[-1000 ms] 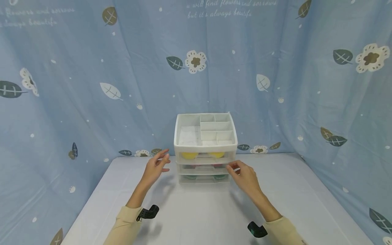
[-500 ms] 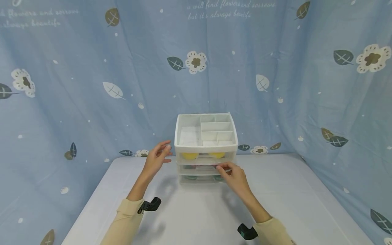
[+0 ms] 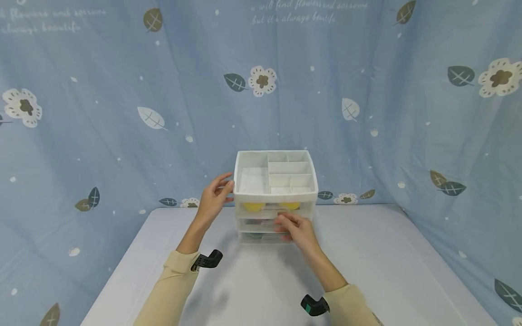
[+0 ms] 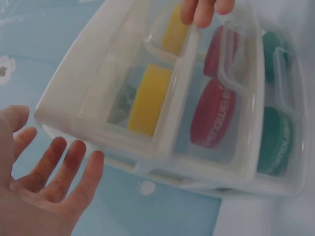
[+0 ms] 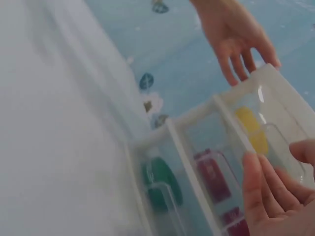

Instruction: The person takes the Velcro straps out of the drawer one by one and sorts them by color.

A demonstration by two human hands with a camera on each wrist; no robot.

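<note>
A white drawer unit (image 3: pixel 276 198) with three clear drawers stands at the back of the table. My left hand (image 3: pixel 214 197) is at its left side, fingers spread and loosely bent, holding nothing; the left wrist view does not settle whether they touch the side. In front of the drawers is my right hand (image 3: pixel 299 231), its fingertips at the top drawer's lower front edge, thumb apart from the fingers in the right wrist view (image 5: pixel 280 196). Through the drawer fronts show rounded yellow items (image 4: pixel 150 98) on top, red items (image 4: pixel 214 113) with white lettering in the middle, and green items (image 4: pixel 275 142) below.
The unit's top tray (image 3: pixel 253 179) is split into several compartments. A white cloth covers the table (image 3: pixel 261 280), and a blue curtain (image 3: pixel 195 90) with leaves and flowers hangs close behind. Each wrist wears a black camera mount (image 3: pixel 208 259).
My left hand has moved up and right to the unit's side. My right hand has moved left from the right edge to the front of the drawers. The drawers look unmoved.
</note>
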